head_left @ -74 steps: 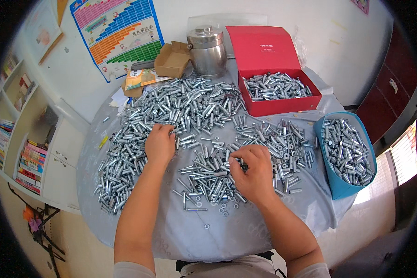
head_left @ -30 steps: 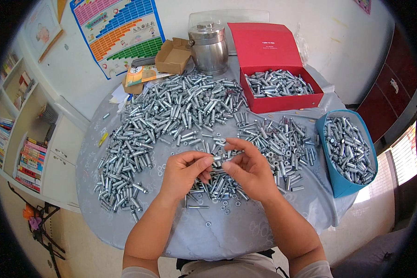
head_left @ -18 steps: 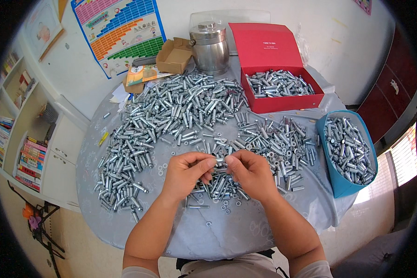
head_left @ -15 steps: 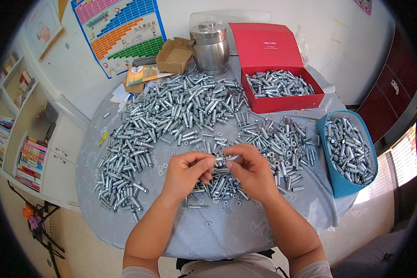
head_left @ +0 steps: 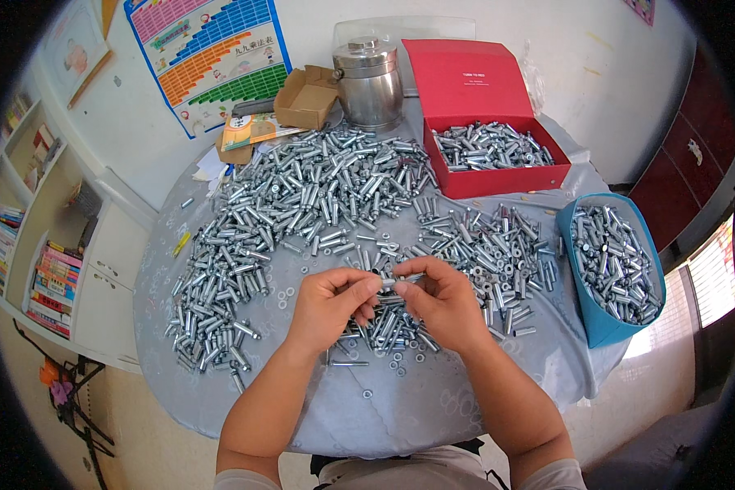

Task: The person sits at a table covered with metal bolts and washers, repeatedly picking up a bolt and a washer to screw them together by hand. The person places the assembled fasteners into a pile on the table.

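Note:
Over the middle of the table, both hands are closed in a pinch on one small silvery expansion bolt (head_left: 389,282). My left hand (head_left: 322,309) grips its left end between thumb and forefinger. My right hand (head_left: 439,300) has thumb and fingers on the other end, covering part of it. Beneath and between the hands lies a pile of loose metal sleeves and bolts (head_left: 392,327). Several nuts and washers (head_left: 399,359) are scattered just below it. A larger heap of expansion bolts (head_left: 318,180) spreads behind and to the left, and loose sleeves, bolts and washers (head_left: 498,253) lie to the right.
At the back right stands an open red box (head_left: 498,184) of bolts. A blue bin (head_left: 600,322) filled with bolts is at the right edge. A steel pot (head_left: 369,86), a small cardboard box (head_left: 305,102) and booklets (head_left: 257,131) stand behind the heap on the grey tablecloth (head_left: 335,425).
Around the bolt, the fingers of my right hand have shifted slightly. The left hand keeps its pinch, and both arms stay nearly in place.

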The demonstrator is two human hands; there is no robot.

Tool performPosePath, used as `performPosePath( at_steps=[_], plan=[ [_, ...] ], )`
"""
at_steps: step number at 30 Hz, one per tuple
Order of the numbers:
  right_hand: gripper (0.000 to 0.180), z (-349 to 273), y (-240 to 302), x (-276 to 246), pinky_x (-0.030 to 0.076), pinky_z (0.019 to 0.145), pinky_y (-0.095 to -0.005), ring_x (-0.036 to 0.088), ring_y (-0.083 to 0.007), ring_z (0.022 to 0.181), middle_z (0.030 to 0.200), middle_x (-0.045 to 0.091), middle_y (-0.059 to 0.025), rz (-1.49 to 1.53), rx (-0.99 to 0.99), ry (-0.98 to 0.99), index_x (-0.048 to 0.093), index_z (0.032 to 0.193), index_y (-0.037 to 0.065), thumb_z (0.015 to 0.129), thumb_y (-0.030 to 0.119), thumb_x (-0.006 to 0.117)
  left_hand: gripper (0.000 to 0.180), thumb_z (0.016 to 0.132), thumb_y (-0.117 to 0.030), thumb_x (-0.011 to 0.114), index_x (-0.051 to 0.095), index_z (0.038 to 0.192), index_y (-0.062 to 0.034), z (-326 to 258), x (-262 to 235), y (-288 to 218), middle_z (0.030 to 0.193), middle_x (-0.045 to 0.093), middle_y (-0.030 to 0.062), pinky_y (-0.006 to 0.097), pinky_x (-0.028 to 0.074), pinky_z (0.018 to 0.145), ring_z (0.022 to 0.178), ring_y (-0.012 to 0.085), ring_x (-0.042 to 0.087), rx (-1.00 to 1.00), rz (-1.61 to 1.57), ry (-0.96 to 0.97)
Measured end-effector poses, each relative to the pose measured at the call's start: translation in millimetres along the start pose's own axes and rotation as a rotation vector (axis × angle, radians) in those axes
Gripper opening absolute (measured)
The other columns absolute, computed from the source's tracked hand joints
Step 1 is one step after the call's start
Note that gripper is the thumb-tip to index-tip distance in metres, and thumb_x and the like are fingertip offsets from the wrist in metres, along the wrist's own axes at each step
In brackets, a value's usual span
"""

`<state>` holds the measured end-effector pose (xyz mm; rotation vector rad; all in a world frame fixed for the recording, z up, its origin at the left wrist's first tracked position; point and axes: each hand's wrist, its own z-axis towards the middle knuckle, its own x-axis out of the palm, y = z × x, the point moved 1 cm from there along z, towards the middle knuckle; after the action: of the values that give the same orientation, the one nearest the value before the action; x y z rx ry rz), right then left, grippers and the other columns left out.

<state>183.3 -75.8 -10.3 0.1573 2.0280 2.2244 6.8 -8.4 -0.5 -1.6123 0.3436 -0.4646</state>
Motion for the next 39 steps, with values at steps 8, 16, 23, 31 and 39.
performPosePath(
  at_steps=[8,16,23,31,39],
  plan=[
    [0.019,0,4,0,0.046,0.06,-0.0225,0.056,-0.0066,0.069,0.09,0.062,-0.0023,0.068,0.105,0.033,0.065,0.108,0.003,0.089,0.006,0.068,0.023,0.093,-0.021,0.067,0.067,0.085,0.0014,1,-3,3,0.067,0.064,0.0054,0.024,0.045,0.045,0.052,0.011,0.058,-0.034,0.011,-0.04],
    [0.02,2,3,1,0.045,0.06,-0.0213,0.055,-0.006,0.067,0.1,0.063,-0.0028,-0.231,-0.362,-0.015,0.067,0.103,0.003,0.085,-0.004,0.068,0.047,0.094,-0.041,0.064,0.063,0.069,-0.0015,-1,-3,-4,0.05,0.053,0.0014,0.022,0.032,0.037,0.04,0.0081,0.048,-0.133,0.071,-0.094],
    [0.015,-5,17,5,0.044,0.061,-0.0202,0.055,-0.0053,0.07,0.098,0.063,-0.0033,-0.136,-0.041,0.012,0.067,0.102,0.001,0.087,0.002,0.068,0.05,0.095,-0.043,0.062,0.061,0.066,-0.0028,0,-1,2,0.048,0.051,0.0008,0.023,0.03,0.035,0.037,0.0085,0.045,-0.191,-0.015,-0.105],
    [0.023,-2,7,3,0.046,0.062,-0.023,0.057,-0.0087,0.072,0.089,0.064,-0.0042,-0.207,-0.233,-0.019,0.069,0.107,0.004,0.085,0.0,0.069,0.05,0.095,-0.043,0.062,0.06,0.065,-0.0032,1,0,3,0.048,0.049,0.0001,0.024,0.029,0.035,0.036,0.0084,0.043,-0.179,0.004,-0.126],
    [0.024,3,6,-1,0.05,0.066,-0.0298,0.062,-0.0201,0.074,0.093,0.064,-0.0092,-0.37,-0.541,-0.115,0.072,0.102,0.006,0.082,-0.005,0.066,0.05,0.094,-0.044,0.062,0.06,0.066,-0.0034,1,0,0,0.048,0.048,-0.0008,0.023,0.029,0.036,0.036,0.0083,0.042,-0.23,-0.058,-0.133]
  ],
)
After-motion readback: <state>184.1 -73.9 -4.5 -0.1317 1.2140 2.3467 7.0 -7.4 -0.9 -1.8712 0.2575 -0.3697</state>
